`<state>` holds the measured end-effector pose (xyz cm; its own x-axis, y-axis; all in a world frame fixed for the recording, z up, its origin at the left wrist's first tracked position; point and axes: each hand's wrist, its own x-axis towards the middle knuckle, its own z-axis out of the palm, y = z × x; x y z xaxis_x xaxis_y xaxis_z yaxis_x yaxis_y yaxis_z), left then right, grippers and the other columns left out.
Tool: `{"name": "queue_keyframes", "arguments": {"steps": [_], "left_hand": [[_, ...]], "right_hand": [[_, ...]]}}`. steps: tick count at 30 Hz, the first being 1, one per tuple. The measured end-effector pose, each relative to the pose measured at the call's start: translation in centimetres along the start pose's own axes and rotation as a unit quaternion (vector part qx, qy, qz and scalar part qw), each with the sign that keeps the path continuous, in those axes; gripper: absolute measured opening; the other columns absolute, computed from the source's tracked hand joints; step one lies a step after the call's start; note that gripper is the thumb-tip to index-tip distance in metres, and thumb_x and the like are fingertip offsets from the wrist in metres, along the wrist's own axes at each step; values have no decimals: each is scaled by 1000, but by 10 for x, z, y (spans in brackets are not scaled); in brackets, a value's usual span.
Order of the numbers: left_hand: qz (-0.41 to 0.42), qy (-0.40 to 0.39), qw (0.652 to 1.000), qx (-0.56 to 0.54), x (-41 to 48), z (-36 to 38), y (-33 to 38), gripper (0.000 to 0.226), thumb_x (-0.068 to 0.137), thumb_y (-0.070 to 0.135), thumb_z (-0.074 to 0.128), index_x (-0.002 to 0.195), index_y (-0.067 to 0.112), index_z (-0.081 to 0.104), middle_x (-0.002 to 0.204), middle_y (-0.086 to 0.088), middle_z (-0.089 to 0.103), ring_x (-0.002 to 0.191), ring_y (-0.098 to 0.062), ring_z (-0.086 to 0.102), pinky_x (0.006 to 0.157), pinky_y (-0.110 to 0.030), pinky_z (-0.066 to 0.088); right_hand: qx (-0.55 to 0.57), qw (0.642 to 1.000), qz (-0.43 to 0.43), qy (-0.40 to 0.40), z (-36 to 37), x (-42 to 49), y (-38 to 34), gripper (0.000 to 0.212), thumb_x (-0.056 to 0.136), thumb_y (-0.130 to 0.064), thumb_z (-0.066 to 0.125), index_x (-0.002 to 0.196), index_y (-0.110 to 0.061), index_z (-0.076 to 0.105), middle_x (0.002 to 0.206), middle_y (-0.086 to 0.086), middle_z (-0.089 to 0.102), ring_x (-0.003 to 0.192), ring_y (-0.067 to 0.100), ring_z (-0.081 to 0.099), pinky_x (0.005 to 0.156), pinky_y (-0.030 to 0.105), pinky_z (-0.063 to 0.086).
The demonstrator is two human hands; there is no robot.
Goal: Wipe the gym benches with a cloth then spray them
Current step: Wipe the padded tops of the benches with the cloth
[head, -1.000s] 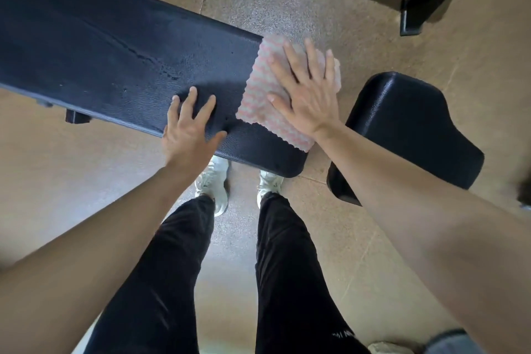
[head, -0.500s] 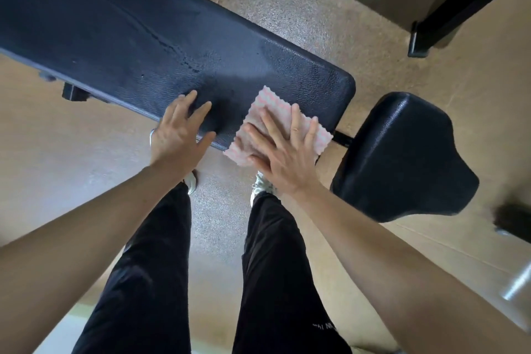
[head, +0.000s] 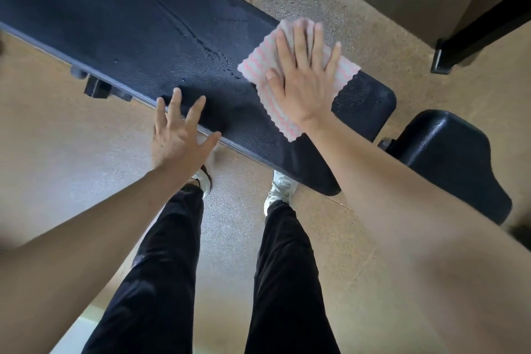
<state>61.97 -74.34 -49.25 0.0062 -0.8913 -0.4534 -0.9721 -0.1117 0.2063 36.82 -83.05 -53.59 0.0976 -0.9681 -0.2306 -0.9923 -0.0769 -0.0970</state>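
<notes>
Cloth [head: 346,76], pink-striped, is pressed flat onto the black gym bench [head: 138,37] near its right end by the right hand [head: 304,80], whose fingers are laid straight and spread, nothing being gripped. The left hand [head: 178,138] is released, fingers splayed, fingertips placed at the bench's near edge. Wet streaks are seen on the padding.

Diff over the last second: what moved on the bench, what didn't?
The right hand, flat on the pink striped cloth, pulled it from the far edge of the bench to the near edge, then pushed it back toward the far edge. Nothing was taken hold of or let go. The left hand stayed spread at the near edge.
</notes>
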Motion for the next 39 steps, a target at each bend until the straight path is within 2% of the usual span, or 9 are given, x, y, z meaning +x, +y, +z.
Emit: {"name": "queue_keyframes", "arguments": {"steps": [4,7,11,15,21,26,32,36,39], "left_hand": [[16,10,1000,-14,2,-7,-14,63,93,40,70,150,23,50,166,-12,30,150,-43,25,111,-63,38],[41,21,999,-13,2,-12,-28,55,94,34,68,144,16,57,161,-13,40,145,-41,35,104,-63,45],[20,21,999,-17,0,-17,-42,57,92,33,67,146,19,53,164,-15,29,150,-43,23,106,-64,41],[-13,29,999,-5,9,-19,-54,65,95,35,66,154,22,42,167,-16,22,154,-44,16,115,-65,31],[-34,3,999,-41,11,-16,-59,69,97,41,63,159,30,34,171,-7,13,158,-33,8,116,-59,37],[-32,-18,998,-48,15,-19,-65,72,92,46,68,156,33,37,168,-5,16,156,-31,8,97,-56,56],[13,1,996,-93,21,-36,-89,61,92,37,70,149,26,51,159,0,38,147,-24,30,92,-50,55],[34,48,989,-134,29,-46,-115,52,92,23,71,142,13,58,146,-9,53,134,-30,49,91,-53,56],[12,86,990,-110,47,-53,-135,55,93,23,70,144,10,54,149,-16,48,137,-38,44,93,-54,54]], "right_hand": [[-11,994,-105,-19,7,-36,-40,80,91,-81,23,157,-36,27,167,11,18,149,53,12,108,77,9],[-8,987,-152,-43,12,-68,-70,76,88,-82,27,155,-46,25,168,8,12,150,53,6,108,78,8],[-32,973,-220,-59,21,-80,-80,67,96,-75,21,157,-48,11,169,2,6,151,49,1,108,78,9],[-55,960,-266,-62,12,-55,-70,66,99,-69,21,158,-43,14,170,-1,3,154,39,-4,112,73,8],[-47,991,-128,-12,-7,43,-55,65,101,-61,20,160,-32,17,169,2,10,155,32,9,120,63,10],[-14,1000,-3,-10,-15,78,-88,68,101,-59,20,160,-25,17,168,9,13,154,37,9,118,67,10],[-46,987,-150,-41,-2,28,-143,76,89,-79,26,155,-41,25,168,10,15,151,51,5,110,76,7],[-59,974,-211,-63,6,2,-173,69,93,-73,27,155,-44,22,168,6,13,151,52,1,107,78,8],[-67,961,-263,-54,10,7,-171,62,98,-67,27,155,-43,24,168,0,15,152,48,3,109,75,10]]}}
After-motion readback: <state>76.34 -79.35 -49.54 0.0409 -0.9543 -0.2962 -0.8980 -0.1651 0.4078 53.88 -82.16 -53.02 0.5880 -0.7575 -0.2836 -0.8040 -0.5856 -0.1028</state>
